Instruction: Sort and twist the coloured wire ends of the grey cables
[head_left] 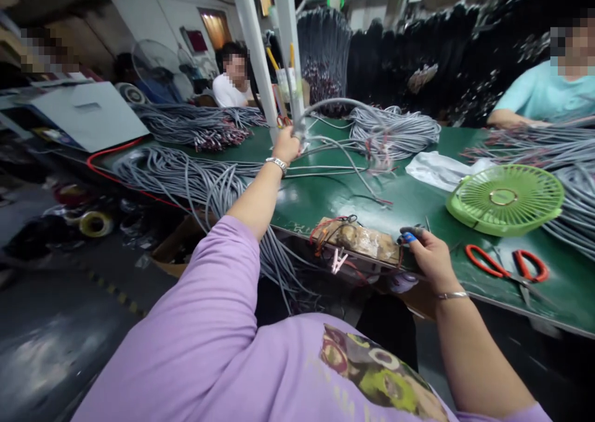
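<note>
Grey, slender, plastic-sheathed cables [346,153] trail over the smooth green tabletop [307,208] from the left hand [288,144], apparently closed around them; light, springy, I'd guess, best gripped near an end. The right hand's [425,248] hold I can't tell.

- A green fan [506,199], face up on the green tabletop [325,205]
- Red-handled scissors [524,282] near the fan
- A crumpled white sheet [434,171] beside the fan
- A co-worker in white [227,90], another in teal [530,93]
- A yellow roll [83,225] at left
</note>
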The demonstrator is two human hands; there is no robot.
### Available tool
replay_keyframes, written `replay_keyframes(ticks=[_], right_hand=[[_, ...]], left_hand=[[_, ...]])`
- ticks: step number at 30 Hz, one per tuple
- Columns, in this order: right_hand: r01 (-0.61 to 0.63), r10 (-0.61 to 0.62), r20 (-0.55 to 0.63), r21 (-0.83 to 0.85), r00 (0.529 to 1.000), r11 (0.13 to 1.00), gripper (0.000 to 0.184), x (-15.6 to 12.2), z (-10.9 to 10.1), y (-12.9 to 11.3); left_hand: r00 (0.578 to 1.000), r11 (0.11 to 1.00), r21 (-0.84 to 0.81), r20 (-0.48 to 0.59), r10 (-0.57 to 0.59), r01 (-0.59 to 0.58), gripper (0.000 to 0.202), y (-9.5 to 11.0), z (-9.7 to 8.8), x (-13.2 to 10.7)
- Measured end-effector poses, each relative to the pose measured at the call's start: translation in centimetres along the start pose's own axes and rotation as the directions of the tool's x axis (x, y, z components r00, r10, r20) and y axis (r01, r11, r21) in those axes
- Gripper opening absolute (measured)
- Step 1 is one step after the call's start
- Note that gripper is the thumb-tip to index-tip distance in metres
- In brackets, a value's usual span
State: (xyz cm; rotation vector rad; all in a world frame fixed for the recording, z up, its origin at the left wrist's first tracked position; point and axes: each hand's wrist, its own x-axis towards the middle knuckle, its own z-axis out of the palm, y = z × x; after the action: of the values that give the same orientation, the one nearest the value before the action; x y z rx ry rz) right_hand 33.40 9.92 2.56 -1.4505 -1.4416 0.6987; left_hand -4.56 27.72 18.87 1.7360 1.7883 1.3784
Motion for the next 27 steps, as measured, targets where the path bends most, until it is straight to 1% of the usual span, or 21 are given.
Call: replay_keyframes(ticks=[1, 2, 3, 4, 5, 6, 7, 9, 11, 12, 14, 15, 16, 17, 18, 19, 20, 21, 23, 25, 27], right_hand=[[-0.012, 0.012, -0.006, -0.004, 1.0, 1.0, 0.041, 0.0, 0.0, 0.1], [-0.021, 0.021, -0.01, -0.014, 1.0, 1.0, 0.041, 0.1, -0.1, 0.2], [-0.027, 0.027, -0.017, -0.03, 0.999, 0.999, 0.041, 0.1, -0.2, 0.2], [-0.031, 0.029, -0.026, -0.051, 0.999, 0.998, 0.04, 0.1, -0.3, 0.3], [-0.033, 0.031, -0.036, -0.07, 0.999, 0.997, 0.04, 0.1, -0.4, 0.3], [-0.034, 0.03, -0.042, -0.081, 0.999, 0.996, 0.039, 0.1, -0.5, 0.3], [-0.034, 0.03, -0.043, -0.088, 0.999, 0.996, 0.038, 0.1, -0.6, 0.3], [-0.04, 0.036, -0.048, -0.081, 0.998, 0.996, 0.036, 0.0, -0.7, 0.2], [-0.066, 0.063, -0.05, -0.049, 0.997, 0.997, 0.035, -0.1, -0.6, 0.1], [-0.081, 0.079, -0.056, -0.022, 0.995, 0.997, 0.036, -0.1, -0.6, 0.1], [-0.086, 0.09, -0.08, 0.047, 0.993, 0.995, 0.039, 0.0, -0.3, 0.1], [-0.071, 0.077, -0.095, 0.068, 0.992, 0.995, 0.042, 0.0, -0.2, 0.1], [-0.048, 0.056, -0.115, 0.075, 0.992, 0.996, 0.043, 0.1, -0.1, 0.2], [-0.028, 0.036, -0.129, 0.067, 0.991, 0.997, 0.045, 0.2, -0.1, 0.3], [-0.013, 0.019, -0.138, 0.048, 0.99, 0.999, 0.045, 0.4, 0.0, 0.3], [-0.002, 0.006, -0.144, 0.026, 0.99, 1.0, 0.045, 0.5, 0.0, 0.4], [0.005, -0.004, -0.145, 0.005, 0.989, 1.0, 0.043, 0.6, 0.0, 0.4], [0.011, -0.012, -0.147, -0.009, 0.989, 1.0, 0.042, 0.7, 0.0, 0.5], [0.028, -0.032, -0.153, -0.027, 0.988, 0.999, 0.037, 0.8, 0.1, 0.7], [0.046, -0.05, -0.149, -0.033, 0.988, 0.998, 0.034, 0.9, 0.2, 1.0], [0.089, -0.098, -0.123, -0.075, 0.988, 0.993, 0.031, 1.0, 0.2, 1.1]], left_hand=[[0.989, 1.0, 0.003, 0.145, -0.017, 0.017, 0.023, 0.6, -0.1, -0.9], [0.942, 0.999, 0.045, 0.333, -0.033, 0.019, 0.024, 1.2, 0.0, -2.1], [0.834, 0.995, 0.102, 0.55, -0.052, -0.005, 0.025, 1.9, 0.4, -3.6], [0.688, 0.99, 0.123, 0.724, -0.046, -0.063, 0.023, 2.7, 0.9, -5.2], [0.565, 0.985, 0.132, 0.824, -0.045, -0.114, 0.021, 3.5, 1.6, -6.9], [0.454, 0.98, 0.124, 0.89, -0.04, -0.158, 0.02, 4.3, 2.5, -8.6], [0.381, 0.976, 0.094, 0.924, -0.012, -0.197, 0.021, 5.1, 3.5, -10.2], [0.327, 0.962, 0.014, 0.942, 0.079, -0.272, 0.026, 6.7, 5.3, -12.7], [0.333, 0.952, -0.032, 0.933, 0.138, -0.305, 0.031, 7.8, 6.6, -14.2], [0.364, 0.947, -0.069, 0.912, 0.187, -0.315, 0.033, 8.2, 6.9, -14.7], [0.464, 0.931, -0.17, 0.829, 0.312, -0.322, 0.031, 8.5, 6.5, -14.8], [0.535, 0.921, -0.234, 0.758, 0.373, -0.311, 0.027, 8.5, 5.9, -14.6], [0.595, 0.915, -0.286, 0.695, 0.402, -0.284, 0.022, 8.3, 5.1, -14.3], [0.649, 0.914, -0.322, 0.645, 0.403, -0.247, 0.014, 8.1, 4.0, -14.0], [0.741, 0.907, -0.399, 0.567, 0.36, -0.135, 0.014, 7.8, 2.8, -13.8], [0.809, 0.872, -0.488, 0.501, 0.308, -0.03, 0.018, 7.5, 1.6, -13.6], [0.842, 0.824, -0.564, 0.469, 0.266, 0.054, 0.022, 7.2, 0.3, -13.8], [0.857, 0.775, -0.619, 0.461, 0.23, 0.125, 0.026, 6.9, -0.9, -14.2], [0.848, 0.715, -0.665, 0.491, 0.199, 0.217, 0.034, 6.2, -3.0, -15.8], [0.816, 0.73, -0.635, 0.546, 0.192, 0.254, 0.042, 5.1, -4.6, -18.6], [0.77, 0.782, -0.56, 0.614, 0.171, 0.273, 0.049, 3.5, -5.9, -22.0]])
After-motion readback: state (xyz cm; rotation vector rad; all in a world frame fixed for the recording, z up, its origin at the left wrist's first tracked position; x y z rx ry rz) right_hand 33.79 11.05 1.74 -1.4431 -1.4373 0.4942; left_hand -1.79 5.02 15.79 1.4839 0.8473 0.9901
